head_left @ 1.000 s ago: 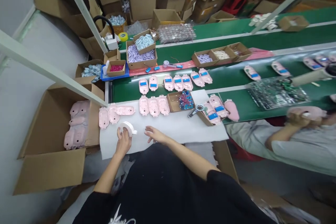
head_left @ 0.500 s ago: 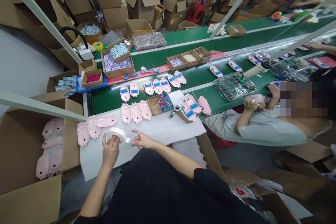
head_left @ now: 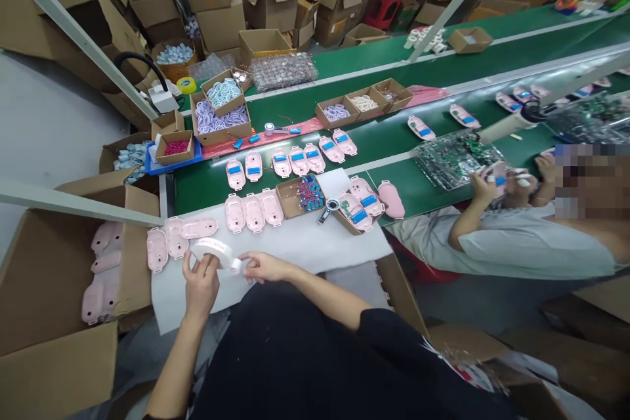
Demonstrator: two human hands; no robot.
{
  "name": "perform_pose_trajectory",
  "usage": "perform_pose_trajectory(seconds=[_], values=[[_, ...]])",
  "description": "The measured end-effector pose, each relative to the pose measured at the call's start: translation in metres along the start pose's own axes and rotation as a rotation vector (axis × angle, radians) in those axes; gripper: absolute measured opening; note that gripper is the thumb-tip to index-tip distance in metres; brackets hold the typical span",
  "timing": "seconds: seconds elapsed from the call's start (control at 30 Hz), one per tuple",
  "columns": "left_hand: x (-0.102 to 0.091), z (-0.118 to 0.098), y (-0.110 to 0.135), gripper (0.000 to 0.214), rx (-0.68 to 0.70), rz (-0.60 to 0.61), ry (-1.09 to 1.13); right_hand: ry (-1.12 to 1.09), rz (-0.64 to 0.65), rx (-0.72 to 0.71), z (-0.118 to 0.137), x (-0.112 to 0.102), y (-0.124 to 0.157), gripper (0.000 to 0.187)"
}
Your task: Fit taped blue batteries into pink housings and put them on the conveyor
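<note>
My left hand (head_left: 201, 282) grips a roll of white tape (head_left: 212, 249), with fingers inside its ring. At the roll's right side, my right hand (head_left: 263, 267) pinches the loose end of the tape. Both hands are above a white foam sheet (head_left: 305, 246) that covers the near bench. Just beyond the roll lie several empty pink plastic shells (head_left: 157, 249). Farther right on the sheet stands a row of three more pink shells (head_left: 254, 212). Beside these is a cardboard tray (head_left: 293, 200) of blue batteries with red wires (head_left: 311, 192).
Pink shells with blue batteries (head_left: 280, 162) line the green conveyor (head_left: 197, 190). A small handheld fan (head_left: 329, 209) lies near a box of shells (head_left: 361, 210). On my left stands a large carton (head_left: 54, 275) of pink shells. A co-worker (head_left: 492, 236) sits at right, holding a shell.
My right hand has closed its fingers on the tape's loose end; before, its index finger was stretched out beside it. The camera view has shifted slightly.
</note>
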State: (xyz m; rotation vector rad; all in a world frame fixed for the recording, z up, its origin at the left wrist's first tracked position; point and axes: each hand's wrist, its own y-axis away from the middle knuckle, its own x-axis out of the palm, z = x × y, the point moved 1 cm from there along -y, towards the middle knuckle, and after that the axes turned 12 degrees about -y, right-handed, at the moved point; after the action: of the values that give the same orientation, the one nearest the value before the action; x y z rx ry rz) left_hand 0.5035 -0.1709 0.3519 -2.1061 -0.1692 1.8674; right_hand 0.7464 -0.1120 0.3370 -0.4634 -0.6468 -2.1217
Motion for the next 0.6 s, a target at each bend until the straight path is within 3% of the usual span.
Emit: perform_pose_trajectory(seconds=[0.13,0.23,0.33,0.37,0.43,0.53,0.6], values=[[-0.004,-0.007,-0.011,0.031,-0.067,-0.076,-0.039,0.184,0.107,0.026,0.013,0.007,0.005,0.053],[-0.003,0.004,-0.013,0.025,-0.177,-0.128,-0.038,0.241,0.158,0.063,0.0,0.005,0.015,0.051],[0.001,0.01,-0.003,0.027,-0.243,-0.14,0.001,0.351,0.178,0.121,-0.019,-0.021,0.017,0.043],[0.003,0.01,0.003,0.028,-0.253,-0.14,0.011,0.401,0.117,0.132,-0.022,-0.037,0.015,0.039],[0.004,0.009,0.015,0.031,-0.274,-0.131,0.021,0.482,-0.205,0.128,-0.021,-0.082,0.011,0.038],[0.002,0.006,0.031,0.032,-0.303,-0.102,0.022,0.531,-0.935,0.153,-0.005,-0.161,0.013,0.045],[0.0,0.006,0.04,0.031,-0.314,-0.094,0.019,0.537,-1.203,0.232,0.007,-0.205,0.017,0.053]])
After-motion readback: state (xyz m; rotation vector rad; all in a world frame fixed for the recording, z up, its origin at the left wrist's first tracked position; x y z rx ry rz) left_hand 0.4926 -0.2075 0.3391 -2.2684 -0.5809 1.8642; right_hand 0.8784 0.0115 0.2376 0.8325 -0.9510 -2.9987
